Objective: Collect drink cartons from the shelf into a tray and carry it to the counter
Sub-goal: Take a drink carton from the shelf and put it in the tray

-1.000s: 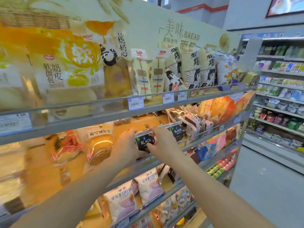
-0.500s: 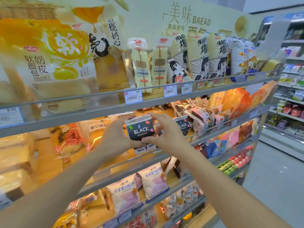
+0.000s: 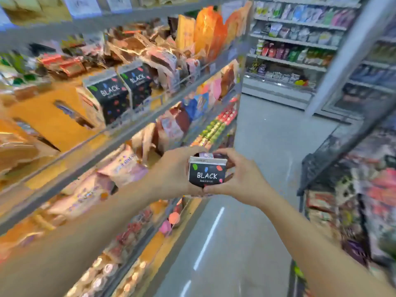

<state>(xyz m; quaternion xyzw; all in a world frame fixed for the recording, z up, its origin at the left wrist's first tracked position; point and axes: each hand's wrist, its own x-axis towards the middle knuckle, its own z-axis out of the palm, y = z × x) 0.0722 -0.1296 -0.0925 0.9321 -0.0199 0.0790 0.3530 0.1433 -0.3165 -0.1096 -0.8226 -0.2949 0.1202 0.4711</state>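
Note:
I hold a small black carton [image 3: 206, 173] printed "BLACK" with coloured spots between both hands, out in front of the shelf at waist height. My left hand [image 3: 173, 172] grips its left side and my right hand [image 3: 242, 179] grips its right side and bottom. Two more black "BLACK" cartons [image 3: 111, 94] [image 3: 138, 82] stand side by side on the middle shelf [image 3: 137, 123], up and to the left of my hands. No tray is in view.
The tall shelf unit on my left is packed with bagged breads and snacks. A grey aisle floor [image 3: 246, 232] with white dashes runs ahead. A dark rack of packets [image 3: 353, 189] stands at the right, and more stocked shelves [image 3: 295, 43] line the far wall.
Both hands lifted one black carton off the middle shelf and brought it down and away from the shelf. The view swung right and down toward the aisle.

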